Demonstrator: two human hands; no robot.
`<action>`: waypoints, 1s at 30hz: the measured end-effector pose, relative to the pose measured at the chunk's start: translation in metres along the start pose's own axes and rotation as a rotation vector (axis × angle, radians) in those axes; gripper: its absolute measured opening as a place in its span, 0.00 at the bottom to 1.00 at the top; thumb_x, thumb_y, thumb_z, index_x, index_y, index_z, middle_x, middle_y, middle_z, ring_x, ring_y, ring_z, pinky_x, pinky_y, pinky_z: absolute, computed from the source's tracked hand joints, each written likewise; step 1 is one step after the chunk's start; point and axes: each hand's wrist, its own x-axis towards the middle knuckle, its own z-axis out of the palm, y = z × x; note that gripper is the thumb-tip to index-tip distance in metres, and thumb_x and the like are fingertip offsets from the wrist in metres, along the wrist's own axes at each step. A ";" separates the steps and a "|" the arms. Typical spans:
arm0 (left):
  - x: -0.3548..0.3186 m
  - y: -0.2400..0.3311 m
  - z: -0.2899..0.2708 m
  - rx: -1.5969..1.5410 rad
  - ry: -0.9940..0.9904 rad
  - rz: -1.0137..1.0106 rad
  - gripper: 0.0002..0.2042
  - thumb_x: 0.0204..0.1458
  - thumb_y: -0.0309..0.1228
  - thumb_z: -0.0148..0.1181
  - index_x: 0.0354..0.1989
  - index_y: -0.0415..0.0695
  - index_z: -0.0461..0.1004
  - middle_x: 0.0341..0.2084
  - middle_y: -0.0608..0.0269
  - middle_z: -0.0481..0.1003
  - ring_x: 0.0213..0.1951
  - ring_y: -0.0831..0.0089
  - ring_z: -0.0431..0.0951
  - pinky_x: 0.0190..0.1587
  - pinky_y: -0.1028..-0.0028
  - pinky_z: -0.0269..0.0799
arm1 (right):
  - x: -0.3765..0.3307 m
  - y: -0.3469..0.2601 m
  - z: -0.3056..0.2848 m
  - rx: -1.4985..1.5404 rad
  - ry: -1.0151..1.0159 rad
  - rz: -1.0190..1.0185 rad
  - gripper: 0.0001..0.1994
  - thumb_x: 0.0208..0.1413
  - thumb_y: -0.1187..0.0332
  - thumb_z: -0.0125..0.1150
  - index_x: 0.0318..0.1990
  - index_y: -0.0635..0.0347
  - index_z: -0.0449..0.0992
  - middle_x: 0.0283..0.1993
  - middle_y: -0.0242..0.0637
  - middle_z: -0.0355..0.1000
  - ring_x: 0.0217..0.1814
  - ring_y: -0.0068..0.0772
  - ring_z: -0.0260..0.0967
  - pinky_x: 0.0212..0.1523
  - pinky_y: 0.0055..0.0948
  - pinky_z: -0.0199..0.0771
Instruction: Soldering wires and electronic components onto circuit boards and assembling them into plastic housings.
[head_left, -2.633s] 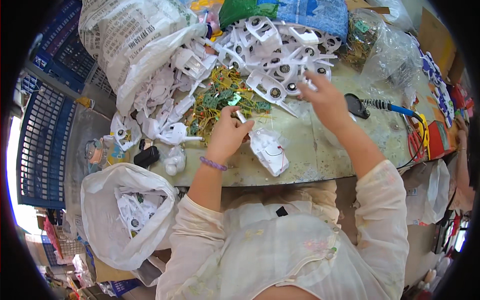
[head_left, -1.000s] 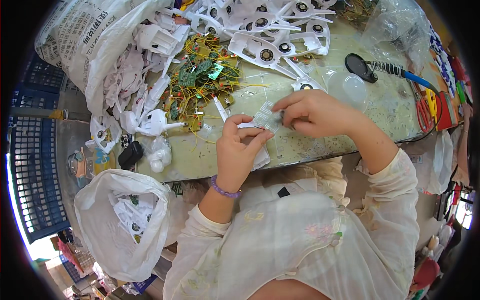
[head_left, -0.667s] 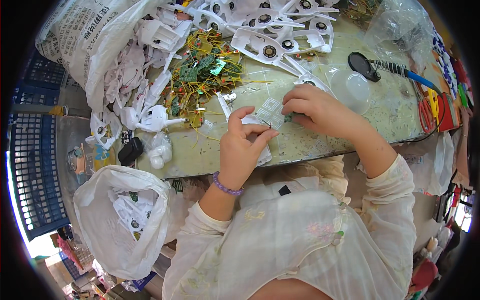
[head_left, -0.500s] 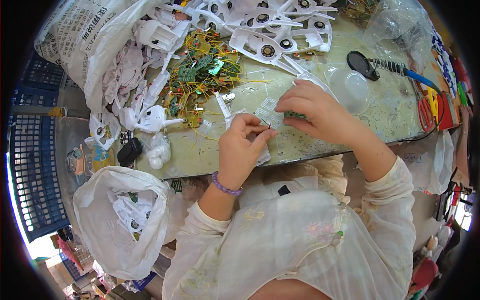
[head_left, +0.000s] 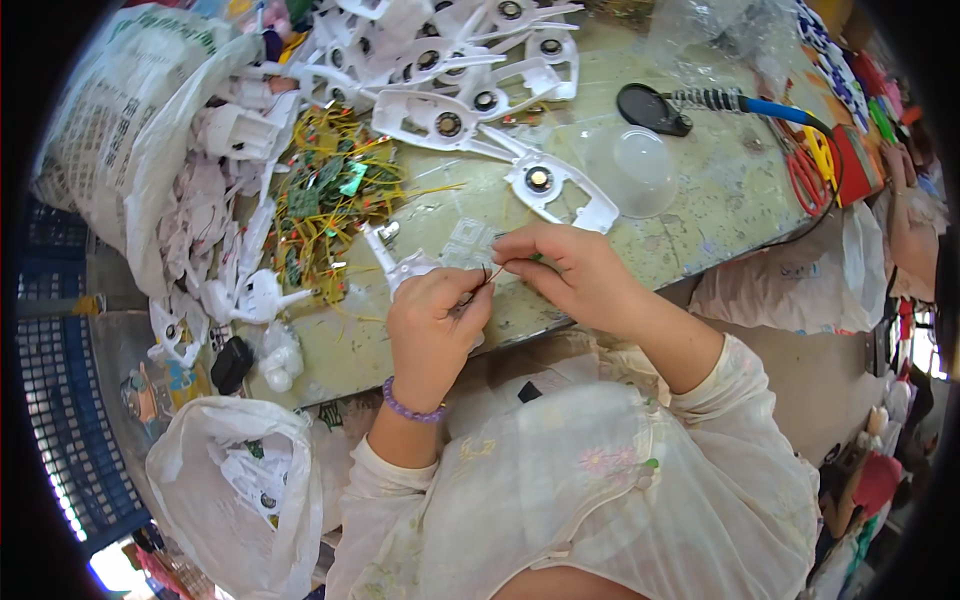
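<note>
Nearest the body, a white plastic bag (head_left: 232,490) with white parts inside hangs open below the table edge, on the person's left. Above it, the left hand (head_left: 432,325), with a purple bead bracelet (head_left: 412,408) on the wrist, is curled closed around a white plastic housing (head_left: 412,268) at the front edge of the worktable (head_left: 700,215); only the top of the housing shows past the fingers. The right hand (head_left: 570,272) sits just beside it, thumb and forefinger pinched tight on a thin wire (head_left: 494,272) that runs across to the left hand's fingertips. A small clear plastic piece (head_left: 465,242) lies on the table just behind the two hands. Farther back, to the left, lies a tangle of green circuit boards with yellow wires (head_left: 325,195), and beside the right hand a white shell with a round metal disc (head_left: 552,185). Beyond that sit a clear plastic cup (head_left: 632,165) and a blue-handled soldering iron (head_left: 745,102). At the far edge a heap of white shells (head_left: 450,50) spreads across the table, with a large woven sack (head_left: 110,120) at far left
</note>
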 end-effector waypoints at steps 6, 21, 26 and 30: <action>-0.002 0.005 0.001 0.099 0.010 0.051 0.03 0.40 0.25 0.63 0.25 0.45 0.77 0.22 0.64 0.75 0.27 0.64 0.72 0.34 0.68 0.65 | -0.004 0.011 -0.073 0.120 1.180 -0.193 0.16 0.53 0.75 0.61 0.47 0.63 0.63 0.30 0.28 0.65 0.29 0.17 0.62 0.32 0.17 0.65; 0.024 0.002 -0.001 0.286 -0.126 0.344 0.05 0.39 0.25 0.65 0.23 0.42 0.75 0.28 0.61 0.76 0.27 0.67 0.74 0.32 0.68 0.69 | -0.067 0.003 -0.239 -0.200 1.483 -0.275 0.14 0.57 0.62 0.59 0.34 0.68 0.75 0.22 0.36 0.69 0.21 0.24 0.63 0.25 0.25 0.61; 0.037 -0.002 0.000 0.238 -0.290 0.467 0.06 0.40 0.23 0.64 0.26 0.40 0.73 0.40 0.60 0.77 0.33 0.64 0.77 0.34 0.68 0.73 | -0.116 0.003 -0.193 -0.293 1.362 -0.279 0.12 0.60 0.65 0.53 0.36 0.68 0.71 0.21 0.36 0.64 0.23 0.26 0.60 0.26 0.24 0.58; 0.024 -0.001 0.006 0.382 -0.259 0.360 0.05 0.41 0.24 0.62 0.28 0.40 0.74 0.42 0.59 0.76 0.36 0.63 0.77 0.36 0.70 0.74 | -0.122 0.002 -0.135 0.199 1.229 -0.333 0.16 0.61 0.59 0.53 0.35 0.66 0.68 0.23 0.31 0.61 0.25 0.20 0.57 0.25 0.21 0.58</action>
